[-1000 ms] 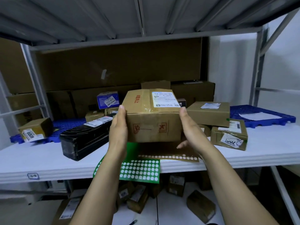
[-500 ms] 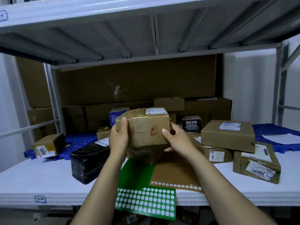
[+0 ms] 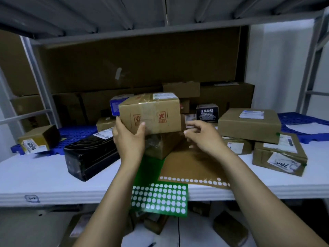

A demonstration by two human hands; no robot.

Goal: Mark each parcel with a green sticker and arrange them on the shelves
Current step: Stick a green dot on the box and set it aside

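Observation:
A brown cardboard parcel [image 3: 156, 113] with red handling marks and a white label on top sits on a smaller taped box [image 3: 160, 145] at the middle of the white shelf [image 3: 44, 177]. My left hand [image 3: 128, 138] grips its lower left corner, thumb on the front face. Just off the parcel's right side, my right hand [image 3: 203, 136] hovers with loosely curled fingers and holds nothing. A green sticker sheet [image 3: 160, 196] with mostly peeled dots hangs over the shelf's front edge. Beside it lies a brown sheet [image 3: 192, 166] with a row of white dots.
A black box [image 3: 89, 154] lies left of my left hand. Several brown parcels [image 3: 249, 125] are stacked at the right, two showing green dots. Blue pallets [image 3: 302, 122] line the back. Large cartons [image 3: 142, 68] fill the rear. More boxes lie below the shelf.
The parcel has been set down on the smaller box further back. My right hand has let go of it and pulled slightly away; my left hand still holds it.

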